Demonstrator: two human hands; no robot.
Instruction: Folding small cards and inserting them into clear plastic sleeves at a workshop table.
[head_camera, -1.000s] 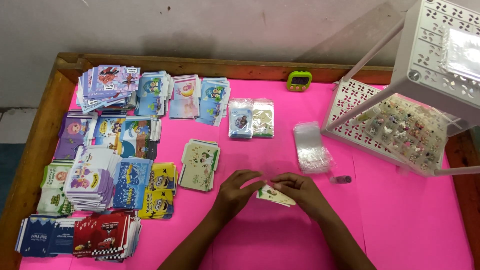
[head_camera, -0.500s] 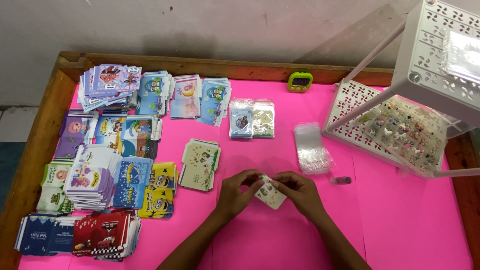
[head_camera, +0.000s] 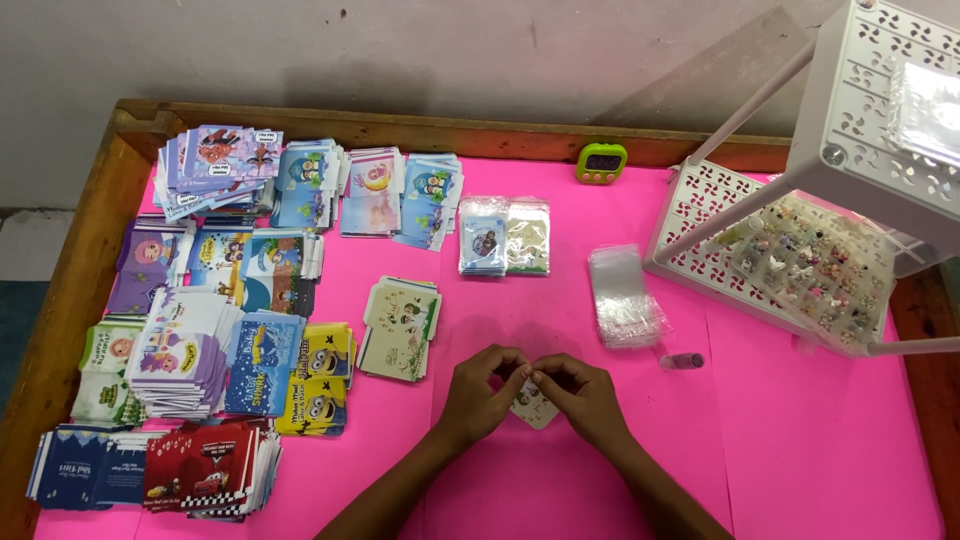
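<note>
Your left hand (head_camera: 483, 392) and right hand (head_camera: 582, 393) meet low on the pink tabletop (head_camera: 800, 430), fingertips pinched together on the top edge of a small printed card (head_camera: 534, 406), which hangs between them just above the surface; both hands are closed on it. Just to your left lies a short stack of pale green cards (head_camera: 400, 327), and beyond that the left side of the tabletop is covered with rows of colourful card stacks (head_camera: 230, 300). Ahead of your hands sit two clear-sleeved card packs (head_camera: 505, 236) side by side, and to the right of those a pile of clear plastic sleeves (head_camera: 624, 296). A small dark cylinder (head_camera: 682, 360) lies near that pile. A green timer (head_camera: 602, 162) rests by the far wooden rim, beside a white perforated rack (head_camera: 830, 180).
</note>
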